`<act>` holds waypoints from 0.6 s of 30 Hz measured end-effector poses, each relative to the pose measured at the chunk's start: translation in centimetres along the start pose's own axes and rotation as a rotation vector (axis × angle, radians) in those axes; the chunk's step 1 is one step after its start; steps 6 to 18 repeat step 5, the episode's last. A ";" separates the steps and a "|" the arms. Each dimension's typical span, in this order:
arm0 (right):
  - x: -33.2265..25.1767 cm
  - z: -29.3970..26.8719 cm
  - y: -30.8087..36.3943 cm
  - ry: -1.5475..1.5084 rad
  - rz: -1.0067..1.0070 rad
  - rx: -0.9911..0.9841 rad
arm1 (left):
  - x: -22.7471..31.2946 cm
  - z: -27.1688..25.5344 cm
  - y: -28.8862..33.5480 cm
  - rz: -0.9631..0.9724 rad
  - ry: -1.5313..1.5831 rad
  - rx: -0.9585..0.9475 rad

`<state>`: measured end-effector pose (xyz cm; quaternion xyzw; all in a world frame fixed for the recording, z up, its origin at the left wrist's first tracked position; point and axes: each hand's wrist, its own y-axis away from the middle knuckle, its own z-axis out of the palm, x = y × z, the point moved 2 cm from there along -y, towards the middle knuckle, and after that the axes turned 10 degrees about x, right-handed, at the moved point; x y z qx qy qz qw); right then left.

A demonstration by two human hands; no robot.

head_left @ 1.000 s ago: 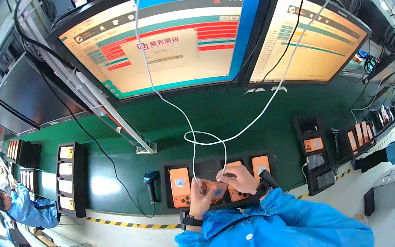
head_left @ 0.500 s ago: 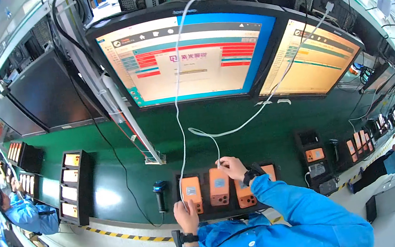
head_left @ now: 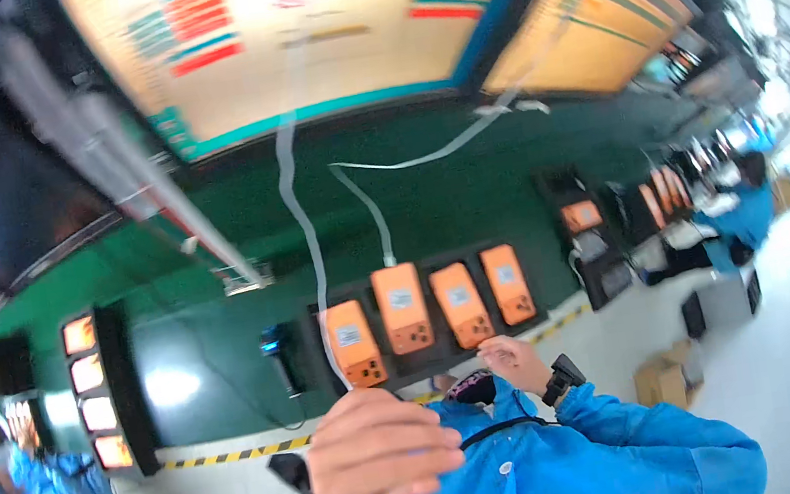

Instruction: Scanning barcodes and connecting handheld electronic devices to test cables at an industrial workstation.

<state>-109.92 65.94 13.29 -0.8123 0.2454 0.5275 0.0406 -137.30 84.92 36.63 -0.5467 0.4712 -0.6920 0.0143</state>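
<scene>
Several orange smartphones lie back side up in a dark tray point(head_left: 394, 365), each with a pale label and its cameras at the near end. A white cable point(head_left: 383, 233) meets the far edge of the second phone point(head_left: 403, 309). Another white cable point(head_left: 303, 222) runs down across the leftmost phone point(head_left: 353, 342) to my left hand point(head_left: 384, 456), raised near me, its fingers curled round; the cable's end is hidden behind it. My right hand point(head_left: 515, 361) is just below the near edge of the third phone point(head_left: 462, 305), fingers loosely bent, seemingly empty. The rightmost phone point(head_left: 507, 284) lies beside it.
A handheld scanner point(head_left: 280, 359) sits left of the tray on the green bench point(head_left: 217, 343). Monitors point(head_left: 308, 57) stand at the back beside a metal post. Further left is a black rack point(head_left: 115, 387) of phones. Co-workers point(head_left: 739, 219) in blue are at both sides.
My right hand has let go of the cable at the second phone and come down to the right. My left hand has risen toward me. The view has tilted downward.
</scene>
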 end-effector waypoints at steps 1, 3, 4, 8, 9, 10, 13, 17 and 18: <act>1.6 -0.6 1.4 -0.054 0.061 0.010 | 0.4 0.3 -1.6 0.072 0.032 -0.110; 5.3 -2.6 5.7 0.006 0.201 0.099 | 1.8 2.1 -3.8 0.118 0.078 -0.218; 7.4 -3.5 7.7 0.000 0.227 0.186 | 3.0 3.1 -4.3 0.166 0.060 -0.287; 9.9 -4.3 9.9 -0.019 0.357 0.267 | 2.9 4.8 -4.6 0.152 0.108 -0.315; 9.9 -4.3 9.9 -0.019 0.357 0.267 | 2.9 4.8 -4.6 0.152 0.108 -0.315; 9.9 -4.3 9.9 -0.019 0.357 0.267 | 2.9 4.8 -4.6 0.152 0.108 -0.315; 9.9 -4.3 9.9 -0.019 0.357 0.267 | 2.9 4.8 -4.6 0.152 0.108 -0.315; 9.9 -4.3 9.9 -0.019 0.357 0.267 | 2.9 4.8 -4.6 0.152 0.108 -0.315; 9.9 -4.3 9.9 -0.019 0.357 0.267 | 2.9 4.8 -4.6 0.152 0.108 -0.315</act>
